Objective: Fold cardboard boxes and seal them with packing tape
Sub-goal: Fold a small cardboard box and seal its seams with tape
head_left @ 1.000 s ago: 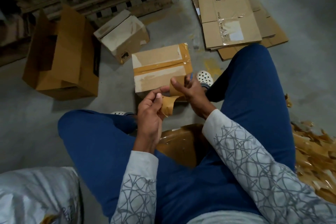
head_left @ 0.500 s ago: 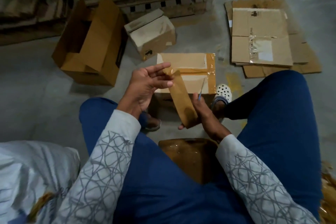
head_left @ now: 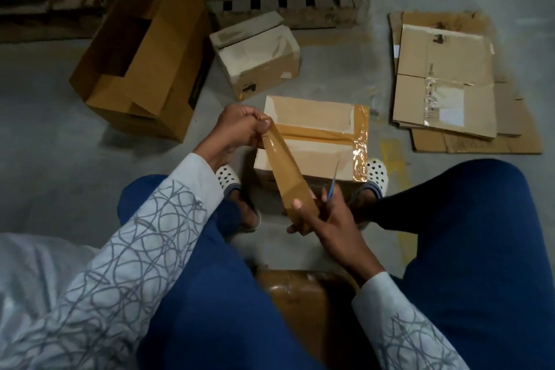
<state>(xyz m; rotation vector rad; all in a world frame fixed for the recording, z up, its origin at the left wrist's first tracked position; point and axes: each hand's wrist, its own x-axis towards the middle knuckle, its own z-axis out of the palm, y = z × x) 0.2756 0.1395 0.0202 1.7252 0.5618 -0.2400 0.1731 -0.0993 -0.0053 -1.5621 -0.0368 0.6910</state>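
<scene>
1. The strip of packing tape (head_left: 285,168) runs taut between our hands. The left hand (head_left: 237,129) pinches its far end between thumb and curled fingers (head_left: 250,112). The right hand (head_left: 327,222) clamps the near end under its thumb, and its fingers also curl round a thin blue blade (head_left: 332,182); we cannot tell whether it is a cutter or scissors.
2. We judge the tape light, limp and sticky on one face. Slack would let it fold onto itself, so we hold it by the ends only.
3. The box (head_left: 312,117) sits on the floor (head_left: 54,135) just beyond the right fingers and beside the left fingertips, with tape already across its seam.
4. Beyond the left fingers lie an open carton (head_left: 144,63) and a small box (head_left: 258,54). Flattened cardboard (head_left: 444,78) lies well apart from the right fingers. Nothing blocks the box top, though the blade, close to the strip, could snag it.
</scene>
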